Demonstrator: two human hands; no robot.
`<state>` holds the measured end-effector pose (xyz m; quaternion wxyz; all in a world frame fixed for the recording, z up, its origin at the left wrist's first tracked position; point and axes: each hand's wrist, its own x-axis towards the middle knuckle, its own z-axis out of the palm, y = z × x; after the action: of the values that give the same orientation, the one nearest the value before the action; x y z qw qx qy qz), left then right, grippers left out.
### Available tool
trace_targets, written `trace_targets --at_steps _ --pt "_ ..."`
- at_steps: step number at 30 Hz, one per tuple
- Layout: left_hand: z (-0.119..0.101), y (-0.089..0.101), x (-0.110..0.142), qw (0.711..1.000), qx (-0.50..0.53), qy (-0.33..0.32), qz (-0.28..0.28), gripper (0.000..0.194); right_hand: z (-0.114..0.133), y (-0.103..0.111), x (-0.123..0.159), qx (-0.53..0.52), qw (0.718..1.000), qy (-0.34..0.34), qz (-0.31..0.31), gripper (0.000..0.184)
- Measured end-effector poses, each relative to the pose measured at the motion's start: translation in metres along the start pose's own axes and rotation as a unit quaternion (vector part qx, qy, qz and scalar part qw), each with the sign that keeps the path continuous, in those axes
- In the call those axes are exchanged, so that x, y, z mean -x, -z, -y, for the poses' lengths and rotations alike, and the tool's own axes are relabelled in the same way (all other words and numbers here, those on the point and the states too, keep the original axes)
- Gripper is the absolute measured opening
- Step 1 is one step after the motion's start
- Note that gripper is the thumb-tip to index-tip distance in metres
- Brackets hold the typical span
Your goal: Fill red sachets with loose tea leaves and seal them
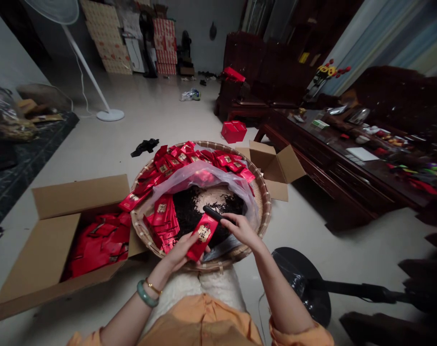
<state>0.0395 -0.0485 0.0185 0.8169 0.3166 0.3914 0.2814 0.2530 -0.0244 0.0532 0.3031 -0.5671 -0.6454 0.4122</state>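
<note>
My left hand (184,249) is closed on a red tea packet (204,234) with a gold label and dark lettering, tilted over the near side of a round woven basket (267,211). With bent fingers, my right hand (242,228) grips a slim black bar-shaped tool (211,213), which lies along the packet's top edge. Its exact kind does not show. Below both hands, dark loose tea leaves (185,206) lie in a clear plastic bag (250,192). A stack of flat red packets (162,216) rests left of the leaves, and many more packets (178,158) line the far rim.
An open cardboard box (45,250) of red packets stands at the left, another open box (276,163) at the right. Behind the basket sits a red box (233,131). A black round stand base (301,283) is near my right arm. A long wooden table (312,149) flanks the right.
</note>
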Motion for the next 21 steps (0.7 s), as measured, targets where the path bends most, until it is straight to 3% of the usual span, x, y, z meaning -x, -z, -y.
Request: trace_targets --at_steps 3,8,16,21 --pt "-0.003 0.005 -0.006 0.998 0.054 0.016 0.021 0.061 -0.005 -0.001 -0.010 -0.058 0.998 -0.024 -0.002 0.038" --pt "-0.005 0.010 -0.010 0.997 0.082 0.002 0.002 0.052 -0.011 0.008 -0.017 -0.118 0.990 -0.058 -0.043 0.047" --pt "-0.002 0.012 -0.015 0.997 0.077 0.020 0.024 0.049 -0.008 0.009 -0.015 -0.012 1.000 -0.007 0.016 0.040" --pt "0.000 0.015 -0.017 0.996 0.080 0.025 0.015 0.047 -0.011 0.006 -0.018 -0.007 0.999 -0.022 0.025 0.040"
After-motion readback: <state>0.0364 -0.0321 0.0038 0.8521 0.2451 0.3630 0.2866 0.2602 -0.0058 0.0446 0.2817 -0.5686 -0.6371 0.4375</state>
